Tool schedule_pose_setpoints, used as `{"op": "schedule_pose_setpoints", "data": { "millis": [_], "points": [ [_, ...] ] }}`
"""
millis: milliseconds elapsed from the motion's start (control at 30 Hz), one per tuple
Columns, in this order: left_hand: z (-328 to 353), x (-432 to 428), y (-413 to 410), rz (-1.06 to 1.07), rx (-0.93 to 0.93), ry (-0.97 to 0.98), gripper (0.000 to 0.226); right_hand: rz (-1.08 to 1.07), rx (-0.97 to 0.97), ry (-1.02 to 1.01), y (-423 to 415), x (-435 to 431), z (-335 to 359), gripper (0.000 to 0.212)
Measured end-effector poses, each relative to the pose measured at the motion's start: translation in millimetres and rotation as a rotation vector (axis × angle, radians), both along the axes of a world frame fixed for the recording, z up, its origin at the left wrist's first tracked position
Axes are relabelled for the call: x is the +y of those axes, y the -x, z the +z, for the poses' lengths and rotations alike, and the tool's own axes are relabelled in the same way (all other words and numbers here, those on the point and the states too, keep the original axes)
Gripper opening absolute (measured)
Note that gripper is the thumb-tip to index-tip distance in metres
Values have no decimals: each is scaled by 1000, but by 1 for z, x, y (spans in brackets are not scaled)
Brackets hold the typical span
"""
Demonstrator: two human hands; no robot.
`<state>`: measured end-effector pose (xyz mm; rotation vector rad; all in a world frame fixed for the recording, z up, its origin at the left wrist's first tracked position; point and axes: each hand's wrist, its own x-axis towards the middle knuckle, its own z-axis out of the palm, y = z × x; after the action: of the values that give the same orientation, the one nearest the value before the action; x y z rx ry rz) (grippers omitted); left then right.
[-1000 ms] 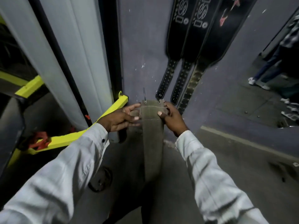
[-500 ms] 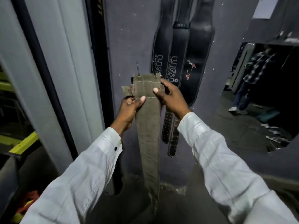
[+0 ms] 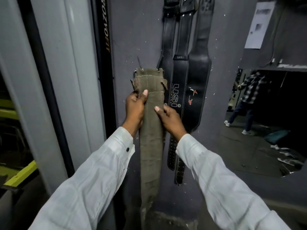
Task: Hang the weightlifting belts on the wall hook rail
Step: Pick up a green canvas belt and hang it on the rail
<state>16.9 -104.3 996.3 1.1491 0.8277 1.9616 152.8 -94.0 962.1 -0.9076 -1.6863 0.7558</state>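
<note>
our left hand point(image 3: 134, 107) clasps the left edge of the olive canvas belt point(image 3: 152, 146), thumb on its front | belt held upright before the grey wall point(image 3: 132, 39), tail hanging down | our right hand point(image 3: 171, 120) pinches its right edge, thumb in front | three black leather belts point(image 3: 180, 90) hang just right, partly behind it

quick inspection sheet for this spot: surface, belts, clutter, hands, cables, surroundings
surface: grey wall, flecked white
job's things: olive belt upright in both hands, not yet hooked; three black belts hang beside it; hook rail not discernible
clutter: loose items on the floor at right, likely shoes
grippers: left hand and right hand each grip an edge of the olive belt, thumbs in front
cables: nothing seen
surroundings: paper notice; person in a checked shirt; yellow frame at left
</note>
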Motion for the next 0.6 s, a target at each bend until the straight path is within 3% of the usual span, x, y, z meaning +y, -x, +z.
{"op": "schedule_pose_setpoints", "data": {
  "millis": [133,200,300,467,600],
  "points": [
    [20,7,9,2,-34,-23,10,-170,-306,-78,5,4,-7,42],
    [27,10,12,12,-46,-27,7,-194,-250,-113,10,2,-4,42],
    [41,13,17,28,-110,-27,9,5,-139,-32,8,-1,-2,29],
    [58,18,18,17,-156,10,12,-308,-247,-208,12,-15,-18,20],
    [69,17,18,4,-133,29,12,-173,-156,-131,9,-24,-21,20]
  ]
}}
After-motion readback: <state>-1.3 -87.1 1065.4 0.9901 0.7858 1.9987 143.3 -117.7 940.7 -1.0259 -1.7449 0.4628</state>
